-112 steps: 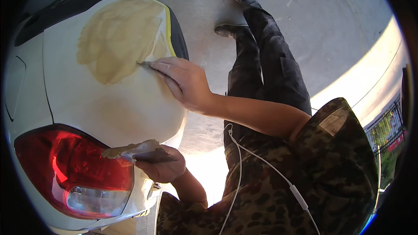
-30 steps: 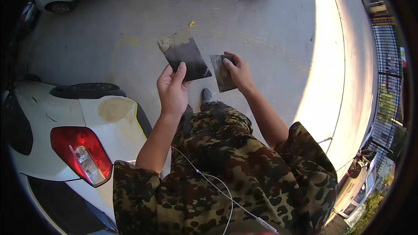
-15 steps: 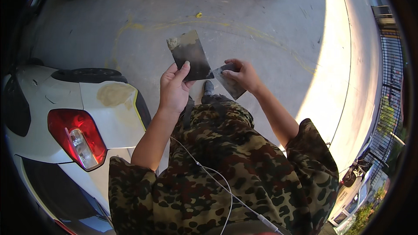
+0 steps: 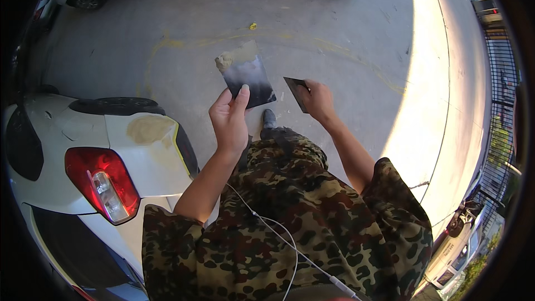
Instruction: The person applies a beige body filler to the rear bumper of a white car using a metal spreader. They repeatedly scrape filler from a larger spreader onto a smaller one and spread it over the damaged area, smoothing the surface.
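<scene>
A plate (image 4: 255,82), its far end coated with putty (image 4: 224,61), is gripped by the left hand (image 4: 229,116) above the floor (image 4: 351,28). A blade (image 4: 295,91) is clasped by the right hand (image 4: 320,102), apart from the plate. At left, a white car (image 4: 146,159) is marked by a tan patch (image 4: 148,129).

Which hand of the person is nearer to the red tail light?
Left. The left hand, with the larger plate, is to the right of the tail light in the picture and higher; the right hand, with the smaller plate, is farther right. Neither touches it.
</scene>
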`<state>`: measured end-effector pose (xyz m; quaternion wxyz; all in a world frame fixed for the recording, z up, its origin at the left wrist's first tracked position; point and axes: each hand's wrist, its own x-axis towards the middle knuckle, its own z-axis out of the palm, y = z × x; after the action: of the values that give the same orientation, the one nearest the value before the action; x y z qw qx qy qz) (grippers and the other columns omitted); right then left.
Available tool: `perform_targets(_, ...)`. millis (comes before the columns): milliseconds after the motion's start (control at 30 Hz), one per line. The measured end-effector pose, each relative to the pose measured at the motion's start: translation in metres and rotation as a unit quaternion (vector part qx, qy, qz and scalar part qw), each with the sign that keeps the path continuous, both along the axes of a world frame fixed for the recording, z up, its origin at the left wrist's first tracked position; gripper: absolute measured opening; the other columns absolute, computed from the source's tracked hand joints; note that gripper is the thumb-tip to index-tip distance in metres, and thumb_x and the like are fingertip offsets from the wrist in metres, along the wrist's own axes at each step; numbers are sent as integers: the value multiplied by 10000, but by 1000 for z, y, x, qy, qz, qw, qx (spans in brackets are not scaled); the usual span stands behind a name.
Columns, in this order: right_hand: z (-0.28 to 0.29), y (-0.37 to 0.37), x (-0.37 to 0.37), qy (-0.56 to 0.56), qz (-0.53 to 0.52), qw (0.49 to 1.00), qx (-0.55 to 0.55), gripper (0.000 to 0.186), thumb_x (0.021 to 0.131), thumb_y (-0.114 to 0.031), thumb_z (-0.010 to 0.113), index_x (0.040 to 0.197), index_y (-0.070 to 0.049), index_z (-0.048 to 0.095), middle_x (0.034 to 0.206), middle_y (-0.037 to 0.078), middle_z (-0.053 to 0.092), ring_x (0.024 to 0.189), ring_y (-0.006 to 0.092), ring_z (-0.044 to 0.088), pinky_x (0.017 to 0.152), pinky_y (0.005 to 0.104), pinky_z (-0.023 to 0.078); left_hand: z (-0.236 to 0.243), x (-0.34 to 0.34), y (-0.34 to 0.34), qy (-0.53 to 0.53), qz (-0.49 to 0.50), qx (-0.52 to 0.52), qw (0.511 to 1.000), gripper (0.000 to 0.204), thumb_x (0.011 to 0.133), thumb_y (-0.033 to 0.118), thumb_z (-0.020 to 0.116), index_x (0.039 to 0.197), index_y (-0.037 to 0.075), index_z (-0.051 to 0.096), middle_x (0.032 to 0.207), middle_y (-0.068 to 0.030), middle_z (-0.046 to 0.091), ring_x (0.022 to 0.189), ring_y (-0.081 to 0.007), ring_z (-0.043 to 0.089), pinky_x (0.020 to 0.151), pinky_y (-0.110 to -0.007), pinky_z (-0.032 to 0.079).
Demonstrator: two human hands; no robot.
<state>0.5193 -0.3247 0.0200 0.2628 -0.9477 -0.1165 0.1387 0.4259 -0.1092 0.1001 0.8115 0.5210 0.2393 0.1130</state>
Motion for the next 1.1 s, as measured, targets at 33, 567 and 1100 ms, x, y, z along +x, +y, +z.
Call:
perform_targets(33,-10,-7,2,18,-19,995,93,196,943,-146,651,1057,-11,735,833,160,735,704,300,675,651,409,519,-1,-2,6,3,-4,1,1000,153,1034,142,646,1142,40,685,1029,-3,718,857,-75,676,731,-257,564)
perform_targets(567,92,87,-35,-396,182,863,257,488,732,-43,706,1219,-78,722,1190,53,737,1029,237,692,786,353,520,3,-19,7,-130,105,-167,972,303,1111,213,498,1314,-2,568,1274,-92,645,1182,-180,619,1031,-348,505)
perform_targets(1100,91,105,-36,-398,131,876,240,415,755,-38,687,1166,-77,729,1105,44,761,906,210,705,683,343,521,8,-35,-1,-160,82,-123,976,365,1123,205,466,1389,-41,513,1330,-124,612,1224,-199,594,1054,-361,487)
